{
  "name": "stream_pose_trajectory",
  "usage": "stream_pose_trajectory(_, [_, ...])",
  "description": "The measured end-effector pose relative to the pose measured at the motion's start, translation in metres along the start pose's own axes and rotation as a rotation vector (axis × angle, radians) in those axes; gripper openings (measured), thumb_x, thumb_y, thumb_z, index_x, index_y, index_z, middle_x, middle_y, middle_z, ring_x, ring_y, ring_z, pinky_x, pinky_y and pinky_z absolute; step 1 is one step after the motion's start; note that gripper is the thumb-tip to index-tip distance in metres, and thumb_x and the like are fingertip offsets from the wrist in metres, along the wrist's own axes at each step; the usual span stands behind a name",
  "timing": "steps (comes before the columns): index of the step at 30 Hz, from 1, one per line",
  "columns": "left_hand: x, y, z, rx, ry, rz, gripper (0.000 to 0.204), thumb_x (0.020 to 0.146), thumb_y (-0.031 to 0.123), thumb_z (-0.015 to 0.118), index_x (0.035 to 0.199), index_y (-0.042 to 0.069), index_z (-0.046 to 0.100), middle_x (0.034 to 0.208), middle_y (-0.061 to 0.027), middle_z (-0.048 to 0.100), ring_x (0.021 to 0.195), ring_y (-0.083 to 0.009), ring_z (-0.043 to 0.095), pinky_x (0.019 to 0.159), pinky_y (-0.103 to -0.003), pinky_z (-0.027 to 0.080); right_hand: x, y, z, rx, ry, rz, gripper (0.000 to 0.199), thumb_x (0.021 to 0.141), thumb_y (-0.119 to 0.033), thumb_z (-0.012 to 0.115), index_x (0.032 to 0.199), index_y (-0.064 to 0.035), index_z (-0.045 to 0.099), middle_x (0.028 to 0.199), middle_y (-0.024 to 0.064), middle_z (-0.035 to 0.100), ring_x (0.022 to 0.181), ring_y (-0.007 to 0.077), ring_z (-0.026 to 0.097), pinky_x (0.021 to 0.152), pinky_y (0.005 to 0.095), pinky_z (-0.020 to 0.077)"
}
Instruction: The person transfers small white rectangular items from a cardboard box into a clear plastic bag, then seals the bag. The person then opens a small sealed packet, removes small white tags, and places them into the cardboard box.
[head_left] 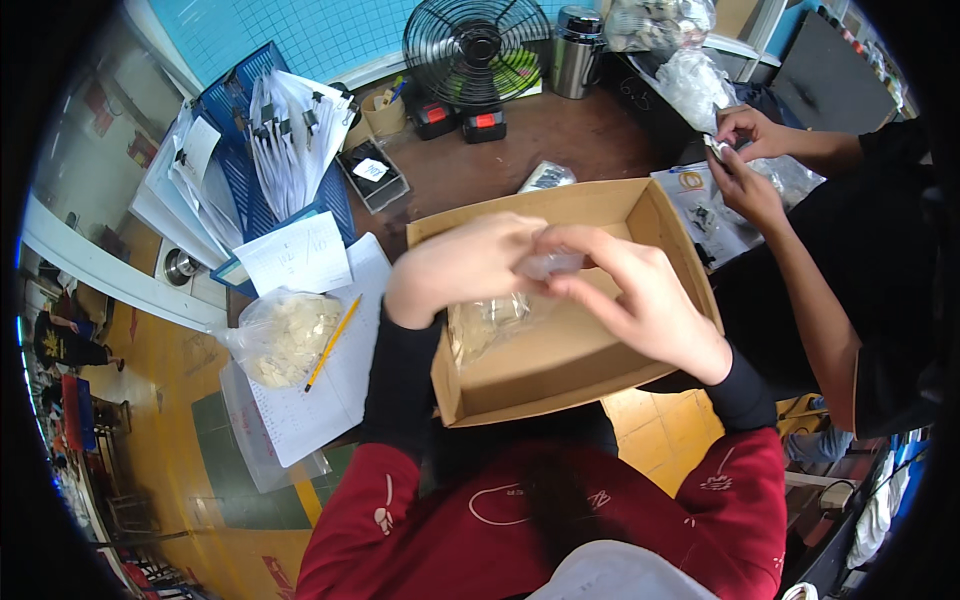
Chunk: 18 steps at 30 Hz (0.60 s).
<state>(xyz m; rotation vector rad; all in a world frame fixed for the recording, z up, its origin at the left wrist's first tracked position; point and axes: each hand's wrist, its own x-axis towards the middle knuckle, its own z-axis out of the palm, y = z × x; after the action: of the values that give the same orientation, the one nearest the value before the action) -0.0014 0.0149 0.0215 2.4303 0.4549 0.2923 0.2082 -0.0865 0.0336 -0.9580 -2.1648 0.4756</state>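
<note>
My left hand [465, 262] and my right hand [640, 295] meet above a shallow brown cardboard box [570, 405]. Between their fingertips is a bunched piece of clear plastic bag [553, 264]. The right thumb and forefinger pinch it from the right; the left fingers close on it from the left, partly hidden behind the hand. Under my left wrist, a clear bag of pale flat pieces [488, 325] lies in the box's left part. Whether the bunched plastic belongs to that bag, I cannot tell.
Left of the box lie another bag of pale pieces [290, 335], a yellow pencil [333, 343] and papers [335, 415]. Behind stand a blue file rack [245, 165], a black fan [480, 45] and a steel flask [578, 60]. At right a co-worker's hands [748, 165] hold a small item.
</note>
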Motion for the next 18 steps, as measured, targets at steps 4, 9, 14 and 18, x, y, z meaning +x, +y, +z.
stream_pose_trajectory(4, [-0.021, -0.005, -0.029, -0.136, 0.479, -0.005, 0.021, 0.084, 0.001, 0.065, 0.105, 0.000, 0.067, 0.098, -0.0076, 0.068, 0.098, -0.0197, 0.065, 0.088, -0.032, 0.050, -0.049, -0.039, -0.025, -0.250, -0.188, -0.073, 0.071, 0.076, -0.033, 0.082, 0.135, -0.0059, 0.056, 0.137, 0.0144, 0.058, 0.123, 0.0331, 0.058, 0.098, 0.0428, 0.0484])
stream_pose_trajectory(9, [-0.035, 0.000, -0.047, -0.257, 1.339, 0.238, 0.011, 0.091, 0.004, 0.069, 0.101, 0.004, 0.073, 0.089, -0.0002, 0.069, 0.070, -0.0047, 0.057, 0.056, -0.020, 0.040, -0.106, -0.023, 0.012, -0.488, -0.229, 0.120, 0.033, 0.069, -0.013, 0.075, 0.102, -0.0088, 0.070, 0.101, 0.0096, 0.071, 0.089, 0.0252, 0.069, 0.073, 0.0356, 0.0531])
stream_pose_trajectory(14, [-0.075, 0.038, -0.116, 0.026, 1.806, 0.560, 0.009, 0.090, -0.002, 0.066, 0.097, -0.001, 0.071, 0.104, -0.0091, 0.069, 0.085, -0.0123, 0.063, 0.074, -0.023, 0.050, -0.125, -0.007, 0.011, -0.409, 0.011, -0.015, 0.020, 0.069, -0.004, 0.071, 0.088, -0.0116, 0.068, 0.066, 0.0000, 0.061, 0.057, 0.0179, 0.061, 0.051, 0.0306, 0.0443])
stream_pose_trajectory(18, [-0.152, 0.070, -0.166, 0.303, 1.987, 0.594, 0.008, 0.088, -0.004, 0.066, 0.095, -0.002, 0.070, 0.111, -0.0123, 0.069, 0.094, -0.0155, 0.067, 0.082, -0.024, 0.055, -0.107, -0.005, 0.008, -0.261, 0.129, -0.117, 0.026, 0.069, -0.003, 0.069, 0.094, -0.0092, 0.072, 0.076, 0.0038, 0.068, 0.064, 0.0198, 0.065, 0.055, 0.0303, 0.0488])
